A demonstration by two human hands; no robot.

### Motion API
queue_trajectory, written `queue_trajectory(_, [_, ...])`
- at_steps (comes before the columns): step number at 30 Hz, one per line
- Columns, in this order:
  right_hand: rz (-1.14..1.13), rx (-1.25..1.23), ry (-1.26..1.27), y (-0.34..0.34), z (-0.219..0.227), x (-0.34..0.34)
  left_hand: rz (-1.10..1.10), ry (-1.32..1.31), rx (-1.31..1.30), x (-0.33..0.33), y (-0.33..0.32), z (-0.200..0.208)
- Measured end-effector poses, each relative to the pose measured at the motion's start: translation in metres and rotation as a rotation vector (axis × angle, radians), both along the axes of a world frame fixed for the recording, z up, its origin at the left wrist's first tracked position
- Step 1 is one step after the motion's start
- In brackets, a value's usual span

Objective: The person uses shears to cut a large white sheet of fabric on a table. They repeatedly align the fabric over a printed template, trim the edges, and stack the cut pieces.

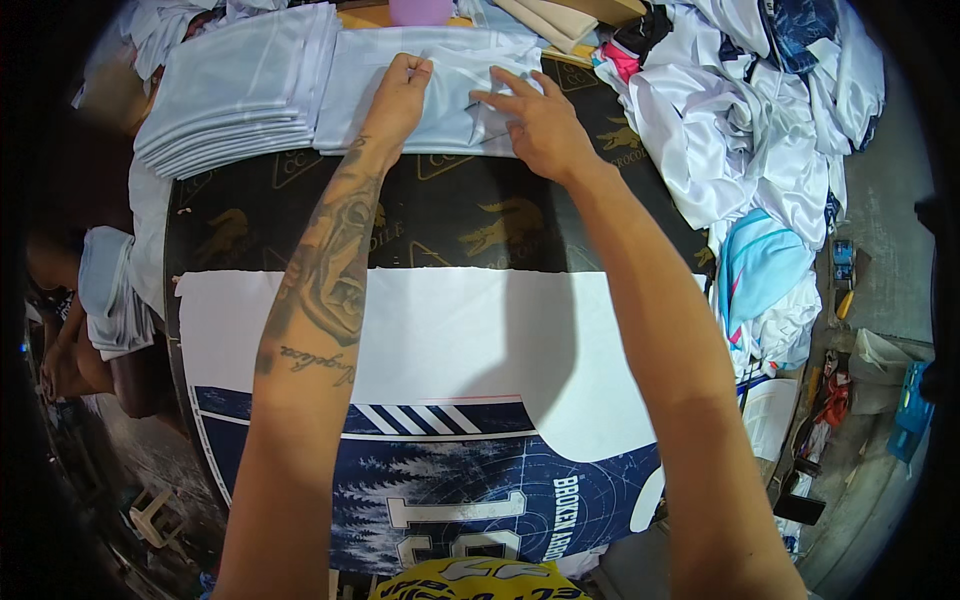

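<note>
I had both arms stretched far forward across the surface [440, 215], which was covered with a black printed sheet. My left hand [398, 100] was curled, its fingers [415, 68] pressed together and pinching the top edge of a folded pale blue garment [450, 75] at the far side of the surface. My right hand [535, 120] lay flat on the same garment just beside the left, palm down, fingers [500, 95] spread and pressing the cloth. The left forearm, tattooed, ran straight up the middle of the view; the right angled in from the lower right.

Just left of the garment sat a neat stack of folded pale blue cloth [235, 90], touching it or nearly so. Nearer me, a white and navy printed jersey [450, 400] lay spread flat under my forearms. A loose heap of white clothes [740, 130] was piled at the right. A pink tub [420, 10] stood beyond the garment; I could not tell what it held.
</note>
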State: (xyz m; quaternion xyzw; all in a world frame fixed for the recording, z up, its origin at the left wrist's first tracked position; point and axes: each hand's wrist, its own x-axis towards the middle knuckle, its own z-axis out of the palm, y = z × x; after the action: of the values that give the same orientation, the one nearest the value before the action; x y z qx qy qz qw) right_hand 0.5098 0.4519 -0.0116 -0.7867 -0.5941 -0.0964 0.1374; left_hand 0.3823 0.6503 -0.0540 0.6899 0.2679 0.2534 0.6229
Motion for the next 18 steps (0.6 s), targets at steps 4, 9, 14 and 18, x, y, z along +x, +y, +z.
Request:
queue_trajectory(4, [-0.04,-0.077,0.039,-0.021,0.021,0.002,0.019,-0.004,-0.012,-0.001,0.0,0.009])
queue_trajectory(9, [-0.254,-0.045,0.127,-0.103,0.033,-0.018,-0.278,0.111,0.179,-0.012,-0.016,0.025])
queue_trajectory(14, [-0.361,-0.031,0.295,-0.209,0.039,-0.096,-0.464,0.183,1.197,-0.035,-0.057,0.025])
queue_trajectory(18, [-0.614,-0.103,0.351,-0.312,0.033,-0.167,-0.014,0.212,1.129,-0.135,-0.093,0.032])
